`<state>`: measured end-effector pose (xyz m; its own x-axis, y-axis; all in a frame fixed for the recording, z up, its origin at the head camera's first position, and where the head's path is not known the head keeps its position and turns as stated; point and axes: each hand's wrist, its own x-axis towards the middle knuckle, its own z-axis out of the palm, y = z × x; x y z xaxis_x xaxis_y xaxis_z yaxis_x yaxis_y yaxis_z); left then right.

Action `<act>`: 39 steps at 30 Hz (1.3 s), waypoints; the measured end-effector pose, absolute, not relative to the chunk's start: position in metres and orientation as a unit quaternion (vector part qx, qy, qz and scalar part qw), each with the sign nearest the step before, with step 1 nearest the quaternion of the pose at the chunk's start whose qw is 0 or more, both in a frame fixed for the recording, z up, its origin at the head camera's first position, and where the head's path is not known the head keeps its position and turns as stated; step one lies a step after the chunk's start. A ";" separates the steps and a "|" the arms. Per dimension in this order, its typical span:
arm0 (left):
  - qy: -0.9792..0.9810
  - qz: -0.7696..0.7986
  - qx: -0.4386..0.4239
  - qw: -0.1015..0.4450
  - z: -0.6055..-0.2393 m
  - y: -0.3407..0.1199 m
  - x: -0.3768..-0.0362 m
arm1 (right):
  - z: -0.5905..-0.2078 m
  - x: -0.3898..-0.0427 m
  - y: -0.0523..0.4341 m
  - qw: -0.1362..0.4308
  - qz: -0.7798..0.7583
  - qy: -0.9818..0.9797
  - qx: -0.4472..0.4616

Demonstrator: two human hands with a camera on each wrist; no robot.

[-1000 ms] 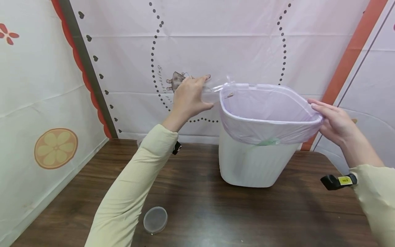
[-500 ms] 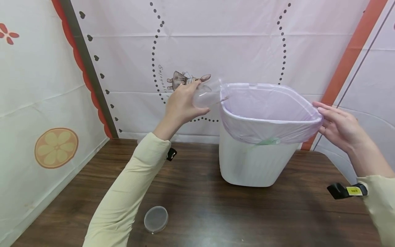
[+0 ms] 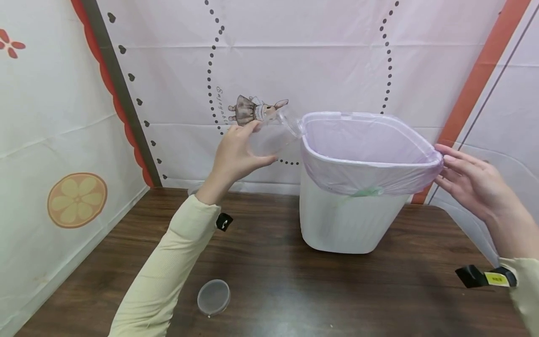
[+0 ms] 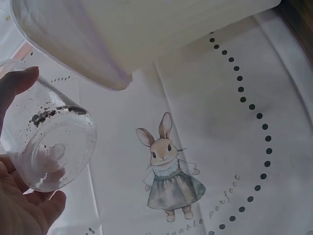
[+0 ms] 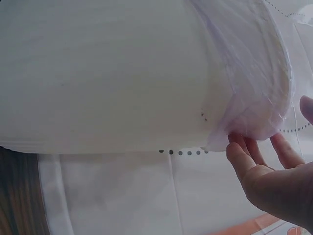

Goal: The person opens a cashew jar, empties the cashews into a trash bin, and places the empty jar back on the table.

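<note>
My left hand grips a clear plastic cup between thumb and fingers, tipped on its side. The cup's mouth is at the left rim of a white trash bin. Dark crumbs cling inside the cup near its base in the left wrist view. A thin lilac bag lines the bin and folds over its rim. At the bin's right corner, my right hand touches the bagged rim with extended fingers, its thumb held apart. The bin's bottom inside is hidden.
A round translucent lid lies on the dark wooden table at the front left. Behind my left forearm, a clear object is mostly hidden. A printed cloth backdrop stands right behind the bin.
My left hand has drawn the cup back leftward and down, from over the bin's opening to its left edge. My right hand has shifted slightly right and down at the rim.
</note>
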<state>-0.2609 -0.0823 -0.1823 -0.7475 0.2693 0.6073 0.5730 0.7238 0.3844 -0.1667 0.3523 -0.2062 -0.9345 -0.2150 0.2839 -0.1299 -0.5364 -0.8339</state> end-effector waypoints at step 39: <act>-0.846 -0.375 -0.301 0.230 -0.234 -0.105 -0.215 | -0.250 -0.126 0.322 0.158 -0.848 0.349 -0.365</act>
<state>-0.2155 -0.1052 -0.2338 -0.7121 0.3371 0.6158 0.6828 0.5366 0.4958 -0.1262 0.3221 -0.2499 -0.6838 -0.5231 0.5086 0.0134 -0.7060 -0.7081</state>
